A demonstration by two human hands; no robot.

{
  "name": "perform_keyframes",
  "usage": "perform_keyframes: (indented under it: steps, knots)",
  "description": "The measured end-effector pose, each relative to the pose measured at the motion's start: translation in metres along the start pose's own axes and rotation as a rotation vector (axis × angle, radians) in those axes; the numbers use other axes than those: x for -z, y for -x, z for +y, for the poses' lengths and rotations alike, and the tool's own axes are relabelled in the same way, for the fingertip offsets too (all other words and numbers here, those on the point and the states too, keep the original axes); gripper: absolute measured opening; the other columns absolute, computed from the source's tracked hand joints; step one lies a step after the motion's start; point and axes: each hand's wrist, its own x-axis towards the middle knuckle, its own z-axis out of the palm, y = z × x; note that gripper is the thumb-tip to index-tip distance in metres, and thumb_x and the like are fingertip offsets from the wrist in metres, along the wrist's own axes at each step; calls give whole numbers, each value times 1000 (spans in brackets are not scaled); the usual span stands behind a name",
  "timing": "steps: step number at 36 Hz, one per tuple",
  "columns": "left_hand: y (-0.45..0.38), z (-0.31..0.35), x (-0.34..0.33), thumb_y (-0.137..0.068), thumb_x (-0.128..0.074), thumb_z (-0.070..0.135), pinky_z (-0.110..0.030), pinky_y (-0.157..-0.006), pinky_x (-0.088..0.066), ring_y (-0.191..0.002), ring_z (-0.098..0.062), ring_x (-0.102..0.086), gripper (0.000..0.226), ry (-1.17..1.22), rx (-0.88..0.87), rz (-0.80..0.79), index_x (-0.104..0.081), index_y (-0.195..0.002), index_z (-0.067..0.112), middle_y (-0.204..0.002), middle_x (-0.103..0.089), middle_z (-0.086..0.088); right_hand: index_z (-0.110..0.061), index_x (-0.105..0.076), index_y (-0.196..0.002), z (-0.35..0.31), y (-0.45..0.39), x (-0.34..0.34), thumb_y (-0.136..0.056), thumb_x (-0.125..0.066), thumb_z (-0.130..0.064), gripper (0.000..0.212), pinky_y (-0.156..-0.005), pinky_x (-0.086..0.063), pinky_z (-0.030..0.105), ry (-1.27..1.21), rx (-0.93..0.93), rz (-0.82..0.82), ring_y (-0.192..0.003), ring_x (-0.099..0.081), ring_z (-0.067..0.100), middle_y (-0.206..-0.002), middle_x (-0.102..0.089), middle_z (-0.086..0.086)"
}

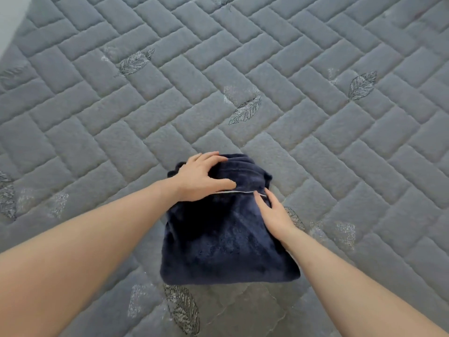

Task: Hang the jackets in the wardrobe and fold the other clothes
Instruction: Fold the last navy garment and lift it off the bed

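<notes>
A folded navy fleece garment (226, 229) lies on the quilted grey mattress (315, 117), toward six o'clock. Left hand (201, 177) grips its far folded edge, fingers curled; right hand (274, 212) rests flat, fingers straight, at its three o'clock side.

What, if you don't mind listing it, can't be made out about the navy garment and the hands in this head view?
- Navy garment: its type is unclear, since the folds hide its shape.
- Left hand: its palm is hidden by its own back, with fingers curled over the far fold.
- Right hand: flat on the garment; its thumb is hidden.
- Wardrobe and jackets: outside the frame.
</notes>
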Motion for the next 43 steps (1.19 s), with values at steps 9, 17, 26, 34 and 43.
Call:
perform_keyframes:
  steps: [9, 17, 26, 34, 43]
  knots:
    - [-31, -6, -13, -25, -52, 110, -55, -120, -25, -149, -32, -25, 145, -190, 242, -228, -7, -152, 59, -163, -24, 14, -65, -53, -127, 2, 13, 16, -59, -64, -89, 73, -81, -50, 6, -163, -53, -145, -104, -60, -19, -120, -60, -38]
    - [-16, -17, -11, -54, -85, 74, -21, -91, -42, -105, -5, -61, 97, 203, 295, -200, -53, -135, 32, -118, -64, 17, -36, -66, -130, 77, 82, 18, -68, -56, -82, 78, -103, -51, 42, -626, -362, -256, -118, -68, 17, -129, -70, -6]
    - [58, -37, -52, -76, -84, 45, -14, -62, -53, -77, 0, -74, 30, 724, 430, -36, -76, -102, 32, -89, -77, 19, -15, -74, -119, 68, 98, -14, -77, -75, -45, 52, -90, -54, 41, -886, -322, -57, -104, -73, 24, -118, -75, 8]
    - [137, -63, -100, -75, -80, 52, -36, -90, -55, -105, -20, -74, 55, 1017, 621, -337, -75, -120, 20, -113, -77, -2, -9, -76, -99, 63, 73, 31, -54, -81, -43, 57, -81, -55, 38, -612, -394, -244, -89, -70, 33, -103, -73, 17]
    - [140, -49, -114, -48, -74, 67, -40, -101, -44, -119, -25, -50, 116, 588, 723, 121, -30, -142, 16, -137, -35, -2, -50, -48, -128, 78, 106, 15, -56, -79, -81, 85, -80, -53, 27, -494, -158, 164, -97, -71, 0, -122, -65, -17]
